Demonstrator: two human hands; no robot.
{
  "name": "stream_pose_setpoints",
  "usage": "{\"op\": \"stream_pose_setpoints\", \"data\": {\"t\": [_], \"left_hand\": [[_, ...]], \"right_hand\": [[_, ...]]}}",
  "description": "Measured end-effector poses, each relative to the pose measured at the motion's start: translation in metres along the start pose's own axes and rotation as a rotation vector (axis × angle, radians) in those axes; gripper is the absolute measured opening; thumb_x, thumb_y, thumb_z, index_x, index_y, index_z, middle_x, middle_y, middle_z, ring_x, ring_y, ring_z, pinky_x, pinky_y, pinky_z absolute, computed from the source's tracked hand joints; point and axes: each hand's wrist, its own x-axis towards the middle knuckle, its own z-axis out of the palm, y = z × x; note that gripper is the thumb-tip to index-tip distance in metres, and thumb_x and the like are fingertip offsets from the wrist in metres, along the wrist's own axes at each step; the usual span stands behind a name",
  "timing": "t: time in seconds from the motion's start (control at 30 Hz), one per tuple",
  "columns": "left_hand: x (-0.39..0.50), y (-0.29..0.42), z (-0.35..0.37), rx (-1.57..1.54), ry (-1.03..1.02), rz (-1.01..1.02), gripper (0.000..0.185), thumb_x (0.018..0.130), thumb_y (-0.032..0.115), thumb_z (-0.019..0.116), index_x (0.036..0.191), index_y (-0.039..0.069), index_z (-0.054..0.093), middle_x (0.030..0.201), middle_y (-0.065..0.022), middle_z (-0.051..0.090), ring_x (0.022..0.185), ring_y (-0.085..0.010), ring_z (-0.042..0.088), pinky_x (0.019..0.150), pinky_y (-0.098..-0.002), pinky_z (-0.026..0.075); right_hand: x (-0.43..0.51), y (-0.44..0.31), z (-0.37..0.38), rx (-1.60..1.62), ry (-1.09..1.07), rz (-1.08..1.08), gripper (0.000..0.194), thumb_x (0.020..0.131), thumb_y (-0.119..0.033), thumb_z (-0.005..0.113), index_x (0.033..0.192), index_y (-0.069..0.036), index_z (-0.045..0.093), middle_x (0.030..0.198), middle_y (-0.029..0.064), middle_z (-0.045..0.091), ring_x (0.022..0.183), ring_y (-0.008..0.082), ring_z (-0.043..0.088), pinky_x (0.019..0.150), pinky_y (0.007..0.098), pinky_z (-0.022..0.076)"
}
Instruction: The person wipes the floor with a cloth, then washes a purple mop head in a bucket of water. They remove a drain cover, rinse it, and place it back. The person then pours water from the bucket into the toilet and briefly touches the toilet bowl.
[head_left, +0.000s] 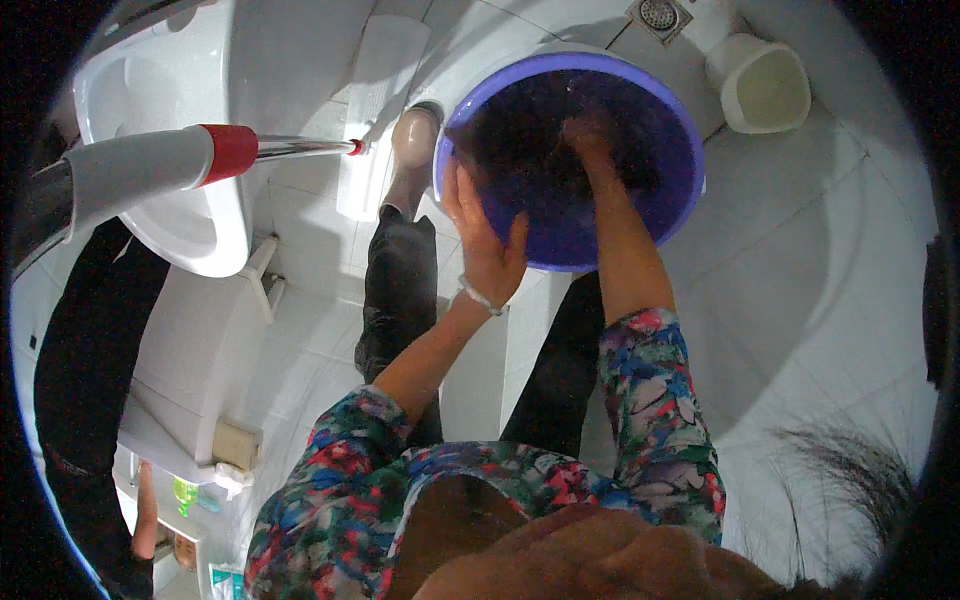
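A round purple plastic basin (701, 165) stands before me, filled with dark water or dark cloth; which of the two cannot be told. My left hand (487, 240) is at the basin's near left rim, fingers spread along its inner wall, with a white bracelet at the wrist. Reaching into the dark contents near the basin's middle is my right hand (589, 139), its fingers partly hidden and blurred, so its grip is unclear. Both forearms come out of colourful patterned sleeves.
A white bin (765, 90) stands right of the basin, near a metal floor drain (660, 16). At left are a white washbasin (217, 232), a grey-and-red pole (229, 154) and a person's dark-sleeved arm (94, 360). A long white plastic piece (360, 180) lies by my shoe (415, 139).
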Motion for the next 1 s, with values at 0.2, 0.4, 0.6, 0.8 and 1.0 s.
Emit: {"op": "stream_pose_setpoints", "data": {"t": [0.2,0.4,0.6,0.8,1.0], "left_hand": [[0.007,-0.055,0.02,-1.17,-0.195,-1.136,0.048,0.091,0.016,0.062,0.134,0.0,0.045,0.119,-0.0109,0.059,0.104,-0.0243,0.056,0.092,-0.0357,0.047],[0.026,-0.045,0.036,-0.428,-0.513,-0.451,0.039,0.093,0.028,0.061,0.123,0.002,0.058,0.107,-0.0078,0.065,0.093,-0.0221,0.06,0.083,-0.0369,0.05],[0.034,-0.046,0.004,-0.553,-0.285,-0.749,0.035,0.082,0.016,0.067,0.114,0.003,0.063,0.117,-0.0203,0.063,0.108,-0.0386,0.059,0.095,-0.043,0.046],[0.059,-0.077,0.063,0.327,-0.095,0.271,0.036,0.079,0.023,0.066,0.11,0.004,0.065,0.108,-0.0235,0.064,0.106,-0.0383,0.058,0.1,-0.0455,0.042],[0.094,-0.086,0.056,0.447,-0.661,-0.296,0.044,0.09,0.03,0.055,0.129,0.01,0.056,0.122,-0.016,0.062,0.11,-0.0326,0.058,0.102,-0.0416,0.041]], "right_hand": [[-0.207,-0.104,-0.051,0.98,0.18,-0.015,0.028,0.082,-0.015,0.074,0.104,0.001,0.067,0.094,0.0065,0.07,0.086,0.0104,0.061,0.077,0.0305,0.0508],[-0.201,-0.104,-0.059,0.152,0.351,-0.28,0.023,0.079,-0.023,0.074,0.081,-0.002,0.065,0.076,0.016,0.068,0.066,0.0281,0.066,0.062,0.0363,0.0513],[-0.124,-0.006,-0.079,0.026,0.46,0.017,0.042,0.081,-0.016,0.065,0.12,-0.007,0.051,0.102,0.0201,0.065,0.089,0.0423,0.063,0.075,0.0524,0.0493],[-0.071,-0.007,0.002,0.124,0.243,-0.046,0.07,0.074,-0.015,0.07,0.136,-0.004,0.04,0.123,0.0214,0.058,0.106,0.0418,0.058,0.089,0.049,0.0487],[-0.156,-0.088,-0.006,0.955,0.405,-0.11,0.035,0.074,-0.014,0.077,0.102,-0.005,0.058,0.085,0.0042,0.061,0.076,0.0161,0.057,0.068,0.0303,0.0466]]}}
